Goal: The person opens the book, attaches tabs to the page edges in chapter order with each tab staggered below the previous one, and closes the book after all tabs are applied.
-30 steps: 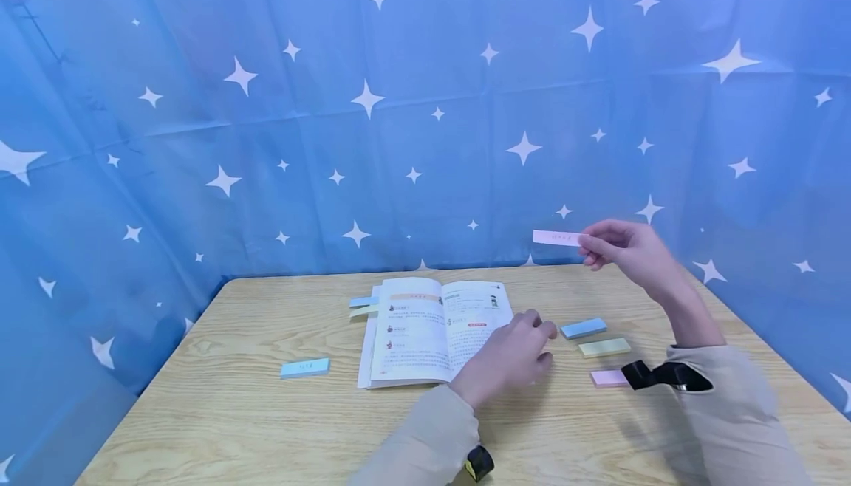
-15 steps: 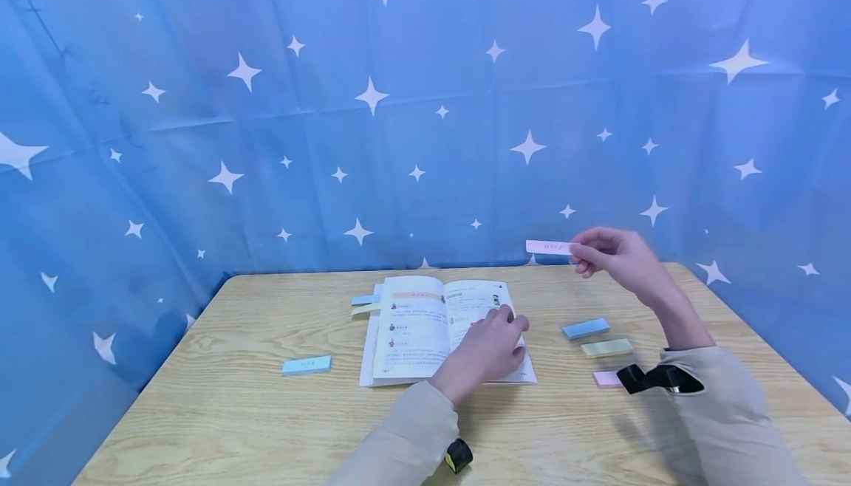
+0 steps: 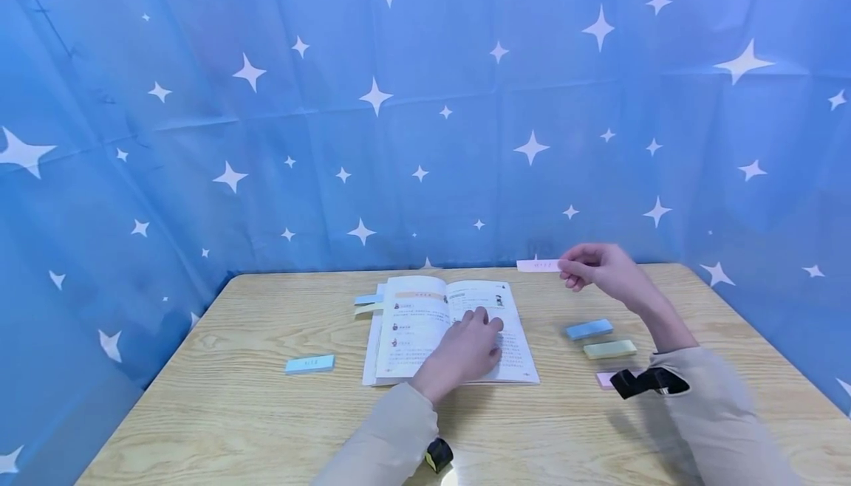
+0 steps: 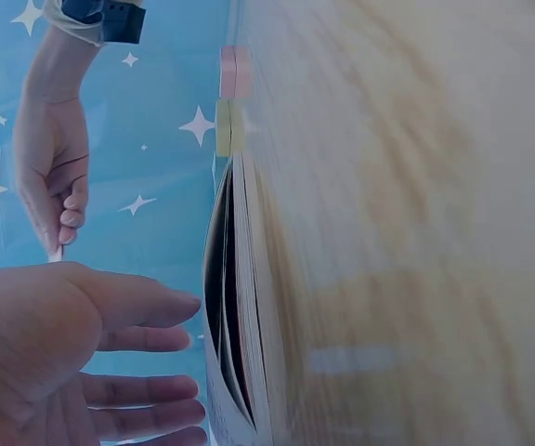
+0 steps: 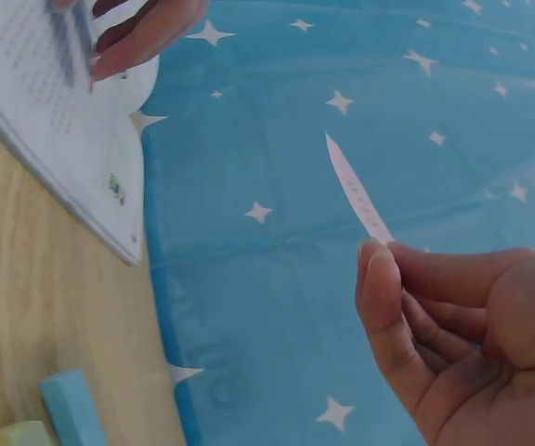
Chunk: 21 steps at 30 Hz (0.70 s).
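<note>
An open book (image 3: 412,338) lies on the wooden table, with a blue and a pale yellow tab (image 3: 368,309) sticking out of its left side. My left hand (image 3: 465,346) is over the right page, its fingers relaxed and fingertips close to the paper; in the left wrist view the hand (image 4: 91,353) is beside the book's page edges (image 4: 240,307). Raised above the table's back edge, my right hand (image 3: 601,272) pinches a pink sticky note strip (image 3: 537,266) by one end between thumb and finger. Handwriting shows on the strip (image 5: 356,190) in the right wrist view.
Right of the book lie a blue sticky note pad (image 3: 588,329), a yellow one (image 3: 610,349) and a pink one (image 3: 605,380), the last partly hidden by the right wrist's black strap. Another blue pad (image 3: 309,364) with writing sits left. A starry blue curtain (image 3: 425,102) hangs behind.
My left hand has moved left from the book's right edge onto the right page. The right hand has come down and a little left, still pinching the pink strip.
</note>
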Each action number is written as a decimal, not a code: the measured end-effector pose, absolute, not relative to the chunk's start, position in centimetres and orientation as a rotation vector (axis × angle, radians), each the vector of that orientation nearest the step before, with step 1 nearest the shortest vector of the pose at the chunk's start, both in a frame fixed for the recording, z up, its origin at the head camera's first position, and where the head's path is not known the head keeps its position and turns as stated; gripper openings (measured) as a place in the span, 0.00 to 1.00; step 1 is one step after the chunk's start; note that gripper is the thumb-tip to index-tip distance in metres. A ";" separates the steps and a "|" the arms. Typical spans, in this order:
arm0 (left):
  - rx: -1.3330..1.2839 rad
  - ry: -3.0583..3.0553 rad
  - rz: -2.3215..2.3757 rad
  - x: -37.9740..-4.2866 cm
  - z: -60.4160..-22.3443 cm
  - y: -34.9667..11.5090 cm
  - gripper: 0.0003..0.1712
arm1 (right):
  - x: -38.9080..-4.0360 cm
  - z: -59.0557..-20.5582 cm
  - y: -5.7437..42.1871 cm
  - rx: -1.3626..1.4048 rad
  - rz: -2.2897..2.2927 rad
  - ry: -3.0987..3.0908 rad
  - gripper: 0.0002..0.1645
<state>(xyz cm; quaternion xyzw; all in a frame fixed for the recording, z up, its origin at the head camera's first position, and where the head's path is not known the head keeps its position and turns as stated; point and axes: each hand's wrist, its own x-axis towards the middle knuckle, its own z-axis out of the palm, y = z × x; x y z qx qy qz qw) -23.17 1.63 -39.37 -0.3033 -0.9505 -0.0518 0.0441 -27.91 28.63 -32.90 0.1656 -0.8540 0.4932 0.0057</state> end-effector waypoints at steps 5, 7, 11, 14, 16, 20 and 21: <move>-0.901 -2.955 -0.137 -23.2 -39.5 1.3 0.21 | -28.3 -33.9 28.3 0.517 1.555 -2.713 0.18; -0.888 -2.970 -0.124 -23.2 -39.5 1.3 0.22 | -28.5 -34.3 28.1 0.513 1.565 -2.721 0.17; -0.877 -2.987 -0.095 -23.2 -39.4 1.1 0.23 | -28.6 -34.8 27.9 0.501 1.581 -2.745 0.17; -0.887 -2.993 -0.086 -23.2 -39.5 1.0 0.23 | -28.8 -35.0 28.0 0.482 1.583 -2.773 0.16; -0.896 -3.002 -0.085 -23.2 -39.5 1.0 0.23 | -28.9 -35.2 28.1 0.465 1.578 -2.796 0.16; -0.909 -3.030 -0.093 -23.1 -39.5 1.0 0.22 | -29.1 -35.6 28.0 0.447 1.581 -2.848 0.16; -0.910 -3.038 -0.092 -23.1 -39.4 1.0 0.22 | -29.1 -35.8 28.0 0.446 1.581 -2.861 0.16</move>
